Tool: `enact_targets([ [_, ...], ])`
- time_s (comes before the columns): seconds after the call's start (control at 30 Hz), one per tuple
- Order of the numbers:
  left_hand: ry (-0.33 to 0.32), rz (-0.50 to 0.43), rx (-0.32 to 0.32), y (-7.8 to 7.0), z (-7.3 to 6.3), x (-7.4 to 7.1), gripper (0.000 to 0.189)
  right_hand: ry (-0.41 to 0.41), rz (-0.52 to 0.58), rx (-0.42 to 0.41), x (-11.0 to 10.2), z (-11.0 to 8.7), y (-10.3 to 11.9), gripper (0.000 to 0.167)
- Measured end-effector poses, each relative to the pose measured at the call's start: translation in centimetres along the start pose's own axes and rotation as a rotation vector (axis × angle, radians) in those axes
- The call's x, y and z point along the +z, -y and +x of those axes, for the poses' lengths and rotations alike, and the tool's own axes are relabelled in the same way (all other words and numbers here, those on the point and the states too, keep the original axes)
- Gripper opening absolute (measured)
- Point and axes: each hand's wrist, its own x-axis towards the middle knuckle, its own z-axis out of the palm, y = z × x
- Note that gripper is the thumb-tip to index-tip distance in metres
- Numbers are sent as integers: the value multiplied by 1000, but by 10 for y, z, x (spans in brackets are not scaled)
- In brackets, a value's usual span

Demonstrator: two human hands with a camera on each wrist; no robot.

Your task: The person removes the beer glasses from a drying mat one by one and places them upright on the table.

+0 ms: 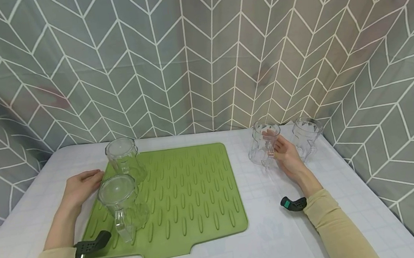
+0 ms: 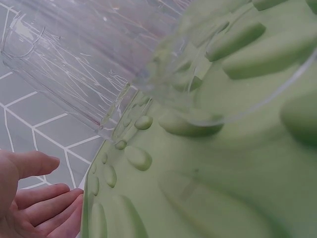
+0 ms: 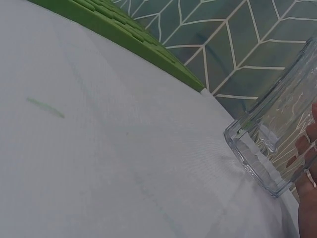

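My right hand (image 1: 288, 156) holds a clear glass mug (image 1: 256, 151) on the right of the table, fingers around its far side beside the handle. Through the glass, curled fingers (image 3: 302, 144) show in the right wrist view. Just right of that hand stands another clear glass mug (image 1: 305, 139). My left hand (image 1: 80, 188) rests by the left edge of a green ribbed mat (image 1: 195, 190), with loosely bent fingers and nothing in them. Near it, two more mugs stand mouth down on the mat: a rear one (image 1: 123, 157) and a front one (image 1: 120, 198), its handle toward me.
A white cloth (image 1: 266, 241) covers the table. Behind it and along both sides hangs a grey curtain (image 1: 199, 61) with white zigzag lines. The mat has a short tab (image 1: 167, 253) at its front edge. Black devices sit on both wrists.
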Motion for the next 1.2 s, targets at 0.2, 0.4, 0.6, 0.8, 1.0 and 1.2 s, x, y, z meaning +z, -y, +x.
enact_targets([
  [0.2, 5, 1, -6, -1, -1, 0, 73, 7, 39, -34, 1, 0, 1, 77],
  [0.4, 5, -3, -8, -1, -1, 0, 72, -34, 76, -87, 6, 0, 7, 74],
  [0.6, -1, 0, -11, -2, 1, 0, 71, -83, 118, -173, 9, 3, 11, 70],
  [0.8, -6, -14, -1, -2, 1, 0, 69, -133, 182, -265, 12, 6, 14, 71],
  [1.0, -10, -10, 9, 0, 0, 0, 68, -156, 204, -261, 14, 7, 18, 68],
  [1.2, 2, -17, 29, 1, -2, 1, 63, -166, 256, -320, 18, 7, 22, 66],
])
